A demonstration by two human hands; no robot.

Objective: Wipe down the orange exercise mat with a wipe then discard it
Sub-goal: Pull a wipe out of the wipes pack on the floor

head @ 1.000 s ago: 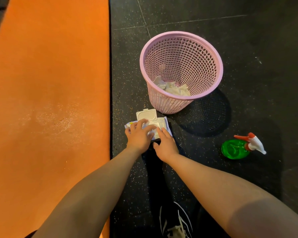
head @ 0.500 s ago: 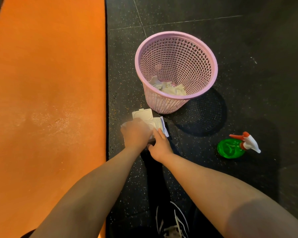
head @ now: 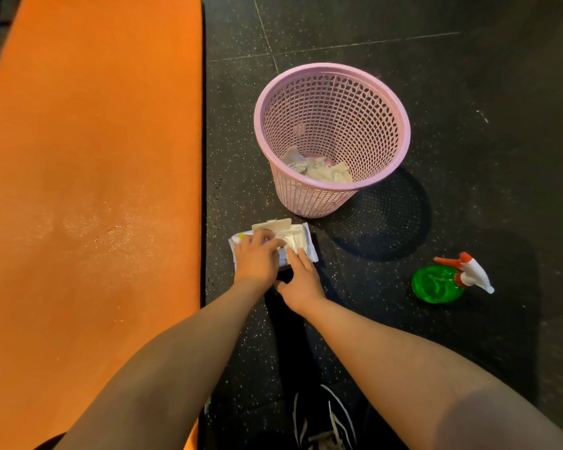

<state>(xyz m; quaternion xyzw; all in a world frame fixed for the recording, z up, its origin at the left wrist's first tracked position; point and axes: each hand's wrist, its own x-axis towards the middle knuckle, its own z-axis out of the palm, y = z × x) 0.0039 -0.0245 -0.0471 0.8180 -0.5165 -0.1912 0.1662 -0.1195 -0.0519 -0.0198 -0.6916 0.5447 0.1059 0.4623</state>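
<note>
The orange exercise mat [head: 88, 190] fills the left side, with a damp speckled patch near its middle. A white wipe pack [head: 301, 241] lies on the dark floor just right of the mat, its flip lid standing open. My left hand [head: 257, 258] lies over the pack, fingers curled, fingertips pinching a wipe at the opening; the wipe is mostly hidden under them. The straight fingers of my right hand [head: 301, 280] press on the pack's near right edge. Behind the pack stands a pink mesh bin [head: 381, 102] with crumpled white wipes in its bottom.
A green spray bottle [head: 436, 284] with a white and red trigger stands on the floor to the right. My shoe [head: 325, 423] shows at the bottom edge. Dark speckled floor tiles [head: 468, 92] surround the bin.
My left hand's fingers went from spread over the pack to curled at its opening. My right hand stays on the pack's near edge. The camera shifted slightly.
</note>
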